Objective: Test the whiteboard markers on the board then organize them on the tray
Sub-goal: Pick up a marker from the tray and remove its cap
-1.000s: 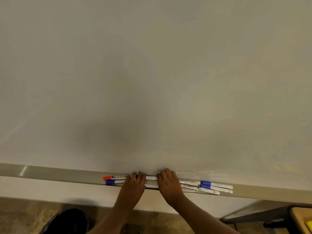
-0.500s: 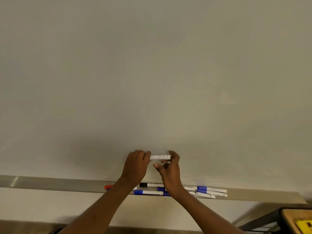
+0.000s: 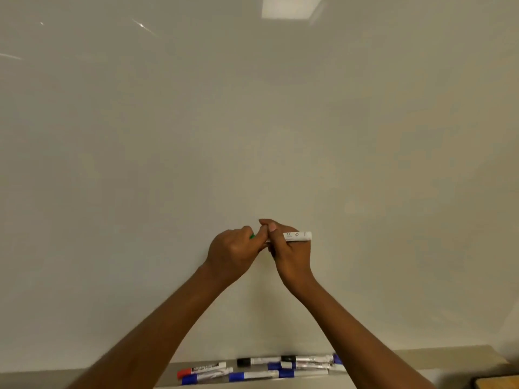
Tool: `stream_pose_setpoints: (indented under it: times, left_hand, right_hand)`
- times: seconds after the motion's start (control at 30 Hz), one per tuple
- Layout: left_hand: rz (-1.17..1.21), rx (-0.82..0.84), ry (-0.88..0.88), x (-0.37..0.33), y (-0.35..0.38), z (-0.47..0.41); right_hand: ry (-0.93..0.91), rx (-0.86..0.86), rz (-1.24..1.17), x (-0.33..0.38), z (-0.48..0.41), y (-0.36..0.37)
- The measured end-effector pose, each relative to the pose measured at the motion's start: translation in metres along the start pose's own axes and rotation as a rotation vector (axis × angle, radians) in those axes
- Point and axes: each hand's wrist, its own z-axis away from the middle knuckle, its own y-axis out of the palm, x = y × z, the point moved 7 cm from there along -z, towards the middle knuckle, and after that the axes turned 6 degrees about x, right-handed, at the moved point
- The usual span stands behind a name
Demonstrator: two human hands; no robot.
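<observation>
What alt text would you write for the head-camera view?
Two hands hold one white marker level before a blank whiteboard: the left hand grips its green end, the right hand its barrel. Below, other markers lie on the tray.

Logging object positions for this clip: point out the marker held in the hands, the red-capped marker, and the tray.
held marker (image 3: 297,236): head view, white printed barrel.
red-capped marker (image 3: 201,370): head view, middle of its barrel.
tray (image 3: 421,359): head view, bare stretch at its right end.

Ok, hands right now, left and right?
Left hand: gripping the cap end of the green whiteboard marker.
Right hand: gripping the same marker's barrel.
</observation>
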Motion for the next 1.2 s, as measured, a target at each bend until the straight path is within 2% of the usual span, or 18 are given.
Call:
stream_pose_setpoints:
  times: [0.07,0.17,0.3,0.43,0.53,0.63,0.7,0.8,0.93,1.2]
  left_hand:
    - [-0.021,-0.051,0.055,0.008,-0.018,-0.028]
    - [-0.054,-0.164,0.072,0.022,-0.05,-0.076]
    - [-0.122,-0.252,0.035,0.053,-0.08,-0.135]
    - [-0.231,-0.343,0.09,0.081,-0.083,-0.176]
    - [-0.265,-0.284,0.188,0.091,-0.072,-0.201]
    - [-0.238,-0.252,0.242,0.096,-0.069,-0.221]
    - [-0.223,-0.26,0.233,0.099,-0.068,-0.234]
    - [-0.217,-0.311,0.183,0.106,-0.065,-0.246]
    - [-0.164,-0.359,0.095,0.111,-0.065,-0.247]
    - [-0.193,-0.28,-0.021,0.121,-0.053,-0.245]
  right_hand:
    - [-0.084,-0.009,-0.007,0.028,-0.014,-0.004]
    - [-0.313,-0.026,-0.005,0.074,-0.033,-0.014]
    - [-0.544,-0.259,-0.137,0.119,-0.062,-0.041]
    - [-0.764,-0.374,0.032,0.148,-0.097,-0.061]
    - [-0.871,-0.397,0.154,0.16,-0.118,-0.065]
    - [-0.895,-0.431,0.278,0.169,-0.14,-0.063]
    - [-0.907,-0.399,0.272,0.174,-0.155,-0.062]
    - [-0.965,-0.337,0.244,0.184,-0.173,-0.058]
    - [-1.005,-0.35,0.309,0.185,-0.19,-0.054]
    - [-1.047,-0.444,0.473,0.179,-0.193,-0.048]
